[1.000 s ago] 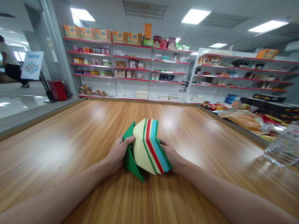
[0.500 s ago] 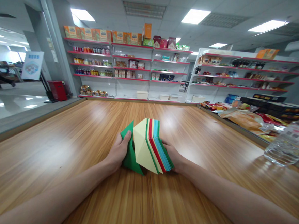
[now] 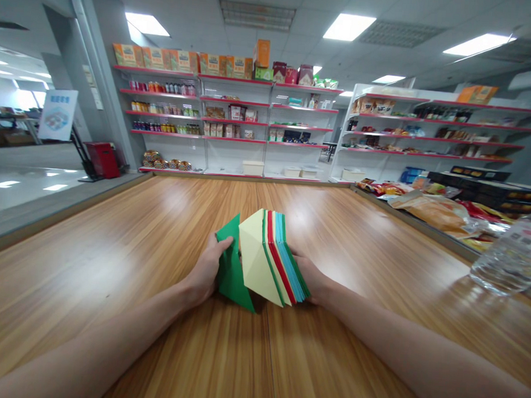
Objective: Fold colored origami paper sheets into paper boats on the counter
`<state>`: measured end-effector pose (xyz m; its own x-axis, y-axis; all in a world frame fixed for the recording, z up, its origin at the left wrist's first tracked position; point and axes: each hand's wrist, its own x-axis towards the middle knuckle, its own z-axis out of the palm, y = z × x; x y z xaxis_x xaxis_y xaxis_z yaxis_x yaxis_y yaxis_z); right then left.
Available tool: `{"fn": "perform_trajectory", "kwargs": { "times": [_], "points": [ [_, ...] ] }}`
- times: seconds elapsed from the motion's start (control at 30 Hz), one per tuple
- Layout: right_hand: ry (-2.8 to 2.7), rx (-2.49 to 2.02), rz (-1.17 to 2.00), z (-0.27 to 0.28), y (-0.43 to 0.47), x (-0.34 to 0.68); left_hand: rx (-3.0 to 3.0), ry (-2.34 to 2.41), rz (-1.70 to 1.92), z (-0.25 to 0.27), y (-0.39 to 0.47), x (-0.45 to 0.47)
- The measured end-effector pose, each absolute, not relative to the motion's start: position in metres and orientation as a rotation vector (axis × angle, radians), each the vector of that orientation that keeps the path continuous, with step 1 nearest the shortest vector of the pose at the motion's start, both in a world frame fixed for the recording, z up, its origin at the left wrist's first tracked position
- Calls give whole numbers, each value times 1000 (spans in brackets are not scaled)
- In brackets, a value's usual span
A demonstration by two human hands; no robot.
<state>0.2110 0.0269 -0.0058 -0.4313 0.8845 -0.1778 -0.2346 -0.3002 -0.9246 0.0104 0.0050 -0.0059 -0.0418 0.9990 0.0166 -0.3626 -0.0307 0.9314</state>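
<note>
Over the table, right in front of me, both hands hold coloured folded papers that look like envelopes. My left hand [image 3: 209, 265] is closed on a green folded paper [image 3: 233, 272], thumb on its near face and fingers behind. Just to the right is a thick stack of folded papers [image 3: 258, 262], with a cream one facing left and green, red and light blue edges behind it. The stack bends at mid-height. My right hand [image 3: 310, 275] grips it from the right side, its fingers mostly hidden. A narrow gap separates the green paper from the stack near the top.
The wooden table [image 3: 105, 285] has a raised rim. A clear plastic bottle [image 3: 507, 258] stands at the right, near packaged snacks [image 3: 432, 211] and black boxes [image 3: 488, 193]. Stocked shelves [image 3: 234, 121] line the back. A sign [image 3: 57, 115] and a red box [image 3: 103, 160] stand left.
Both hands and the papers have shifted very slightly to the right. My left thumb sits slightly lower on the green paper. A walking person at the far left has left the view.
</note>
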Motion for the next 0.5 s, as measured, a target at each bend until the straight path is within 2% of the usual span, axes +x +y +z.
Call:
{"fn": "perform_trajectory", "kwargs": {
  "times": [0.5],
  "points": [
    [-1255,-980,1690,-8,27,211,1212,882,1300,-2,-2,0]
  ]
}}
